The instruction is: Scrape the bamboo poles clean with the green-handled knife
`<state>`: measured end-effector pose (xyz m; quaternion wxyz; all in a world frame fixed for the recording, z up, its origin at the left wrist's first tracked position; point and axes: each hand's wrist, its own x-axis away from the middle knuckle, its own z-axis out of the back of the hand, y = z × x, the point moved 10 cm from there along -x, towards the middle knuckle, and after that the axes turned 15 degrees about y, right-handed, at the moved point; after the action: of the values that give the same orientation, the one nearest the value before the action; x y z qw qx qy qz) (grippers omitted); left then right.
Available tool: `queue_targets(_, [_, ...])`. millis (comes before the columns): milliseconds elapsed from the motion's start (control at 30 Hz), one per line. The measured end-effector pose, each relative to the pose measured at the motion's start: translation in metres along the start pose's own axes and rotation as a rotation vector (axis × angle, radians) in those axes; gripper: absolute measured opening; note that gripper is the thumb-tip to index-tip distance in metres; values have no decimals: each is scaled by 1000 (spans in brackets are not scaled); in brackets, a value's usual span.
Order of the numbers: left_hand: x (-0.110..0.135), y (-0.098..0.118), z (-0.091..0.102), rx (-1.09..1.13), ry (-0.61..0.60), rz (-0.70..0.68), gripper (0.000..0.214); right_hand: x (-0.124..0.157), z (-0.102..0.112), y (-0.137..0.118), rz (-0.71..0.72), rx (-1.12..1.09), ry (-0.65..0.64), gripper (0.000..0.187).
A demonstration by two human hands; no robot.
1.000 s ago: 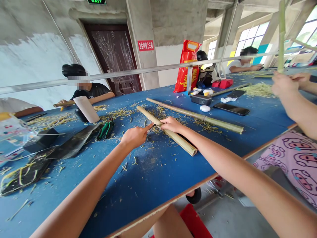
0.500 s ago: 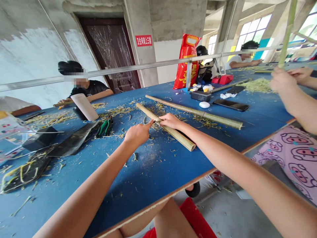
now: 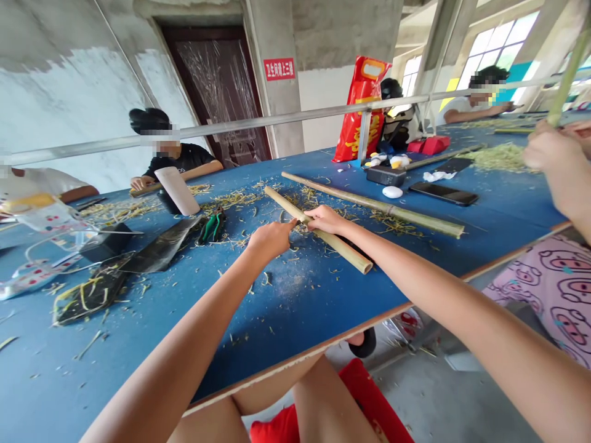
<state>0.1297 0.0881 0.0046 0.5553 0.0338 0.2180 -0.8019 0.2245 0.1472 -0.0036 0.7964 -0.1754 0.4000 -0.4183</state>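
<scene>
A short pale bamboo stick [image 3: 344, 251] lies slantwise on the blue table [image 3: 286, 307]. My right hand [image 3: 325, 219] rests closed on its middle, gripping it. Just to the left, my left hand [image 3: 270, 239] is closed in a loose fist with the forefinger stretched toward the stick, touching it beside the right hand. Whether the left fingers hold a small tool is hidden. Bamboo shavings lie scattered around both hands.
A longer bamboo pole [image 3: 383, 206] lies behind the stick. Green-handled cutters [image 3: 211, 226], black bags [image 3: 138, 261], a phone [image 3: 443, 193], a black box [image 3: 386, 175] and a red bag [image 3: 357, 111] sit on the table. A neighbour's hand [image 3: 549, 151] at right holds a green stalk. Other people sit opposite.
The view has shifted slightly, so everything sits a little to the right. My left hand has drawn closer to the stick; my right hand keeps its grip.
</scene>
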Motion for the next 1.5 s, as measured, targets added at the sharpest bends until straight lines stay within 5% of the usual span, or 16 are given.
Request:
queue_targets(533, [-13,-1,8,222,-58,9,50,0,-2,1,-53,-44,-25,26])
queue_targets(733, [-8,-12,-8,427,-235,101,56,-1,-4,7,-90,-53,-36,29])
queue_targets(1100, [-5,-15,3,534,-273,88,55,7,-13,10,-190,-205,-244,31])
queue_targets(1200, [-2,-23,10,603,-300,36,55,18,-12,9,-297,-301,-322,41])
queue_targets(1333, [-11,-37,14,631,-149,89,52,24,-10,8,-410,-355,-329,71])
queue_targets(1500, [-15,-29,-11,594,-147,186,40,23,-10,2,-373,-330,-327,85])
